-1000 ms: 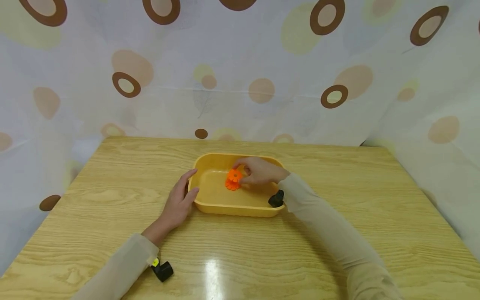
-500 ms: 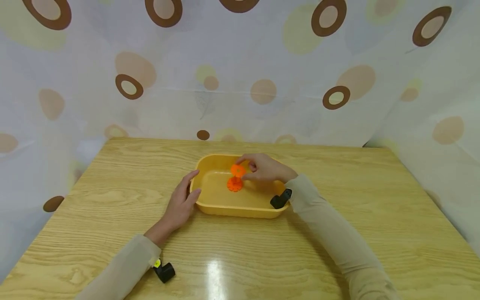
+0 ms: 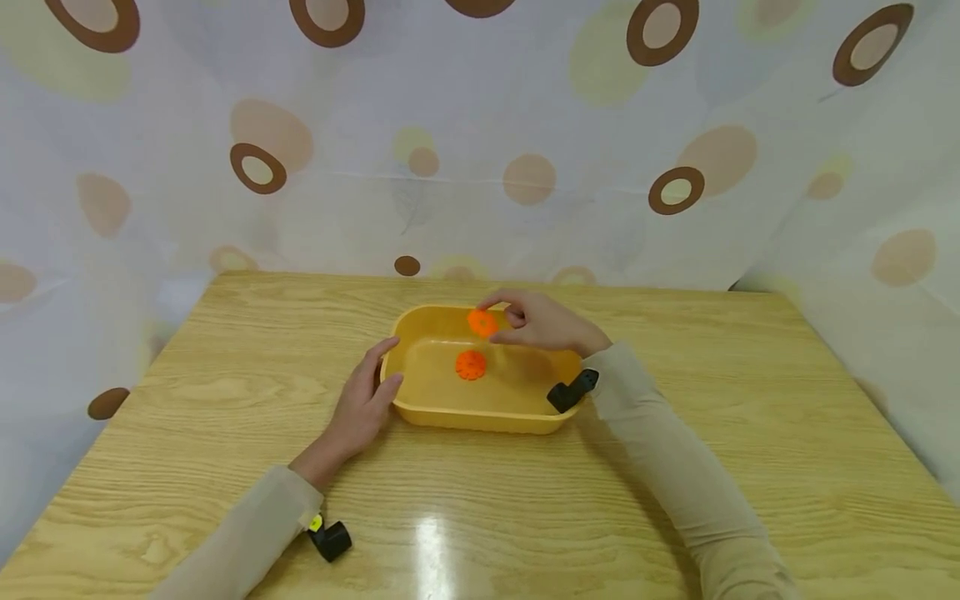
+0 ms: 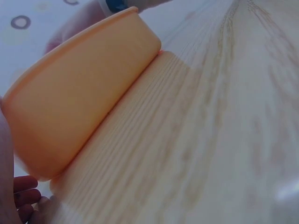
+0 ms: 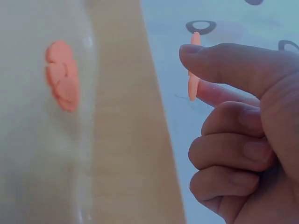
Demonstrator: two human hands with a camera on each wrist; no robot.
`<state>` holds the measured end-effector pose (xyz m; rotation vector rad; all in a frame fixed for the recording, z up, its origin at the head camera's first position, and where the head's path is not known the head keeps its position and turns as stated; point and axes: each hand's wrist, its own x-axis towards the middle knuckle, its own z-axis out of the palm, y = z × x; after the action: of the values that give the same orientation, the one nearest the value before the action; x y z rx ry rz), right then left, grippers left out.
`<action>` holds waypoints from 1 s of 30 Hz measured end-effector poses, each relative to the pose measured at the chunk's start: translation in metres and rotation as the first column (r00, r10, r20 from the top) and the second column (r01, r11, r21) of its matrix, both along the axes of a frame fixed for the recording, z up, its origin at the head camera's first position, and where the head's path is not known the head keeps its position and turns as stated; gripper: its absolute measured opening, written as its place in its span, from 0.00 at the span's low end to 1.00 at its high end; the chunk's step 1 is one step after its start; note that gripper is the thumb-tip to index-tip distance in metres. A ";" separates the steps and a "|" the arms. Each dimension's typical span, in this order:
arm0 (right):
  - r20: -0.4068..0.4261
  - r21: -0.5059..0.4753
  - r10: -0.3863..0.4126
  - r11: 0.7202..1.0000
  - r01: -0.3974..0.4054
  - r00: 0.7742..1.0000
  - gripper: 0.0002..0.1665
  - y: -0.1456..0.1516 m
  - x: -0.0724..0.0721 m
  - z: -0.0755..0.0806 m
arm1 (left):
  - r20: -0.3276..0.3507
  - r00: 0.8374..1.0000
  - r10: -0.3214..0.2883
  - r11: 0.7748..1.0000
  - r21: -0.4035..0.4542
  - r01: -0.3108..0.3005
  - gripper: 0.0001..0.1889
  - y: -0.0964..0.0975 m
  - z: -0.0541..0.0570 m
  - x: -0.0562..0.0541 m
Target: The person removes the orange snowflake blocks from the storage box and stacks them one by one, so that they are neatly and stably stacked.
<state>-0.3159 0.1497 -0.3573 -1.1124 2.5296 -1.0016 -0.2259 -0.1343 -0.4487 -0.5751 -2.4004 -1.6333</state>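
Observation:
A yellow rectangular basin (image 3: 427, 400) with rounded corners stands on the table. My left hand (image 3: 358, 408) grips its left end, fingers and thumb spread at the rim; in the left wrist view a few fingers (image 4: 25, 192) curl by the basin's lower corner. Between thumb and index finger, my right hand (image 3: 546, 322) pinches an orange notched disc (image 3: 483, 322) above the basin's far side. The right wrist view shows this disc (image 5: 192, 89) edge-on. Below it, another orange notched piece (image 3: 471, 365) lies on the basin floor; it looks like overlapping discs in the right wrist view.
The wood-grain table (image 3: 480, 500) spreads around the basin. A patterned cloth (image 3: 465, 108) hangs behind and at both sides. Black wrist cameras sit by the left cuff (image 3: 330, 540) and right cuff (image 3: 573, 392), the right one over the basin's near right corner.
My right hand has lifted the orange disc up and away from the piece on the basin floor, moving slightly right. My left hand has stayed on the basin.

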 end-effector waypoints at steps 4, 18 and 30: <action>-0.023 -0.032 0.010 0.999 -0.011 1.000 0.24 0.004 0.000 0.008 | -0.003 1.000 0.002 1.000 -0.007 -0.002 0.25 0.000 0.002 0.001; -0.036 -0.022 0.015 1.000 -0.016 0.999 0.24 0.021 0.006 0.015 | -0.001 1.000 0.014 0.999 -0.033 -0.014 0.25 0.000 0.000 0.001; -0.041 -0.031 -0.003 1.000 0.002 0.999 0.23 0.039 0.012 0.014 | -0.004 1.000 0.018 0.999 -0.026 -0.018 0.24 0.000 0.001 0.002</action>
<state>-0.3036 0.1886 -0.3429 -1.1497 2.5563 -1.0327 -0.2242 -0.1347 -0.4478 -0.5583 -2.4207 -1.5949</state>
